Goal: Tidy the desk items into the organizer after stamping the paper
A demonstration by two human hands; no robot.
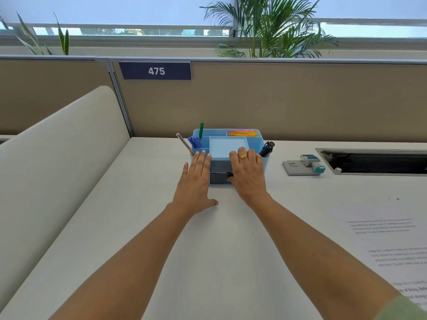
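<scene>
Where right hand [248, 174] rests, drawer [218, 178] partly hidden | paper [388, 245] cut off

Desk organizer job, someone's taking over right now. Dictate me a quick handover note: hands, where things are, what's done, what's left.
Left hand: fingers straight, touching the organizer at its left front.
Right hand: lies over its front edge, thumb at the dark drawer; grip unclear.
Done: pens and sticky notes are in the organizer.
Stamp and stamp pad sit on the desk to its right; the paper lies nearer, on the right.
Left: no stamp mark visible on the paper; stamp and stamp pad not yet put away.
</scene>
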